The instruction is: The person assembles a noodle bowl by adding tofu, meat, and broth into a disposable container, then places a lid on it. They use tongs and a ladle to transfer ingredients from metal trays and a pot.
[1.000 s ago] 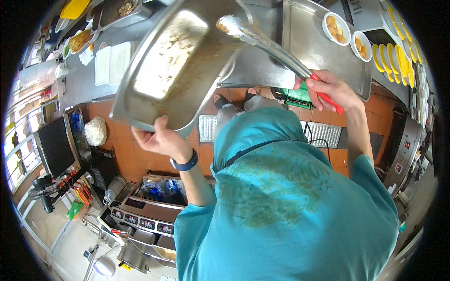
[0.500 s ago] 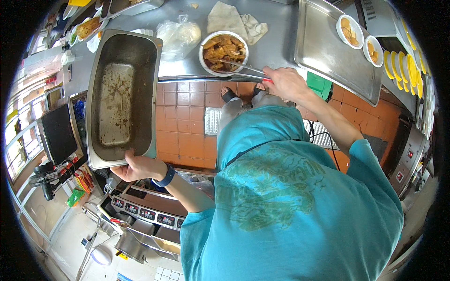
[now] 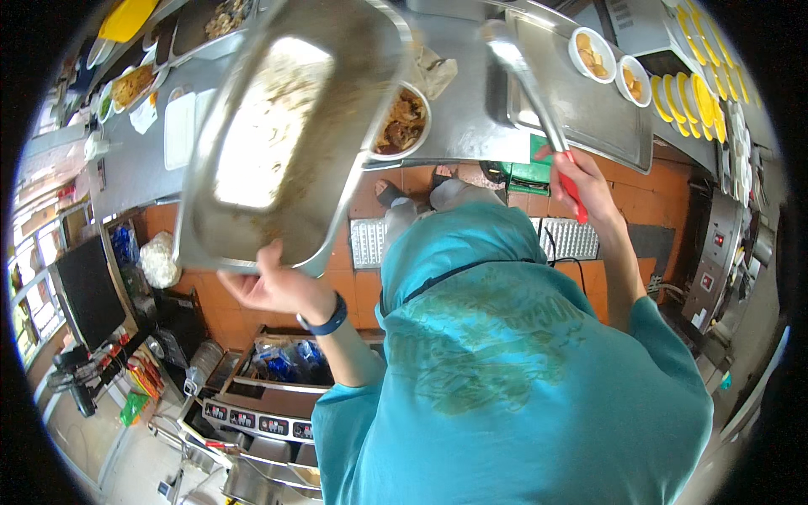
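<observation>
My left hand [image 3: 282,286] grips the near rim of a deep steel food pan [image 3: 337,160], thumb inside and fingers beneath. The pan is tilted, its inside stained brown with bright glare on the bottom. It hides the left part of a round white bowl [image 3: 428,118] at the counter's front edge. Browned food pieces [image 3: 402,124] fill that bowl. To the right, my right hand [image 3: 589,185] is closed around the red handle of steel tongs [image 3: 539,94]. The tongs point up and away over the counter, apart from the bowl, with nothing visible in their tips.
A large steel tray [image 3: 581,126] lies at the right, with two small white bowls of slices [image 3: 592,55] on its far side. Stacked yellow pieces [image 3: 686,101] stand beyond. A cloth [image 3: 438,74] lies behind the bowl. Below the counter is a green bin [image 3: 528,175].
My left hand has raised the pan and swung it rightward, partly over the bowl. The tongs have left the bowl, moving right and up with my right hand.
</observation>
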`<action>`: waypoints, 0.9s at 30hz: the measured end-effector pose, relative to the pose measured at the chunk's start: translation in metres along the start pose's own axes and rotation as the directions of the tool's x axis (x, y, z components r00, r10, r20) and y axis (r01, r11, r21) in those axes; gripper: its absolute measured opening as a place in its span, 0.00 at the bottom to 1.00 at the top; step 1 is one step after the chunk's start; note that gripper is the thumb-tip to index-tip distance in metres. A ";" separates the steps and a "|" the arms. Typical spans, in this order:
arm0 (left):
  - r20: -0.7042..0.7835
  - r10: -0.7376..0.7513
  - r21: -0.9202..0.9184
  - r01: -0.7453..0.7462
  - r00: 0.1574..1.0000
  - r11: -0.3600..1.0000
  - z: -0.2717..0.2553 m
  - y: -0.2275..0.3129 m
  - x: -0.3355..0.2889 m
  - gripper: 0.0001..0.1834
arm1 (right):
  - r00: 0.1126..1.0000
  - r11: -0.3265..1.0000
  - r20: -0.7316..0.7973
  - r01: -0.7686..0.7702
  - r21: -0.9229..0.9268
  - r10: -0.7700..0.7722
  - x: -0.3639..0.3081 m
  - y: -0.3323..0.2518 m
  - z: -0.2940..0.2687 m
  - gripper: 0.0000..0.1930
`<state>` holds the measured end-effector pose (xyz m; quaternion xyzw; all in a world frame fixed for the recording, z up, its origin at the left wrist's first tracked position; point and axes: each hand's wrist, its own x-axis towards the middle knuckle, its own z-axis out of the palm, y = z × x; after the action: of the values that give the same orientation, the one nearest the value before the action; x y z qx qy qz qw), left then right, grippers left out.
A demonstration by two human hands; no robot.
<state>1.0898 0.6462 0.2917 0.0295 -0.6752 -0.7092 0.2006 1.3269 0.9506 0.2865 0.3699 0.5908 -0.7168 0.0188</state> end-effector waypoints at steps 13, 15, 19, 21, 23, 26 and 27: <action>0.486 -0.526 -0.155 0.661 0.698 0.734 0.149 -0.056 -0.123 0.18 | 0.865 0.931 -0.502 0.158 0.328 0.029 -0.080 0.034 -0.057 0.18; 0.528 -0.524 -0.110 0.666 0.668 0.738 0.158 -0.061 -0.130 0.19 | 0.835 0.912 -0.550 0.219 0.347 0.009 -0.087 0.047 -0.072 0.18; 0.651 -0.500 -0.007 0.663 0.571 0.748 0.189 -0.072 -0.149 0.15 | 0.787 0.878 -0.617 0.316 0.360 -0.030 -0.099 0.063 -0.099 0.19; 0.714 -0.458 0.059 0.606 0.530 0.793 0.215 -0.077 -0.164 0.14 | 0.753 0.866 -0.658 0.342 0.365 -0.020 -0.103 0.065 -0.110 0.18; 0.777 -0.414 0.071 0.587 0.474 0.807 0.246 -0.085 -0.180 0.11 | 0.742 0.900 -0.668 0.328 0.288 -0.057 -0.107 0.065 -0.119 0.18; 0.847 -0.423 0.171 0.588 0.322 0.791 0.294 -0.099 -0.198 0.11 | 0.711 0.925 -0.699 0.310 0.222 -0.070 -0.110 0.062 -0.131 0.16; 0.861 -0.414 0.180 0.584 0.295 0.791 0.306 -0.103 -0.205 0.11 | 0.701 0.938 -0.709 0.291 0.187 -0.076 -0.111 0.062 -0.134 0.16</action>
<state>1.1572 1.0030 0.1711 -0.1412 -0.5726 -0.7019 -0.3995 1.5040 1.0023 0.2926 0.5477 0.4794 -0.6017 -0.3288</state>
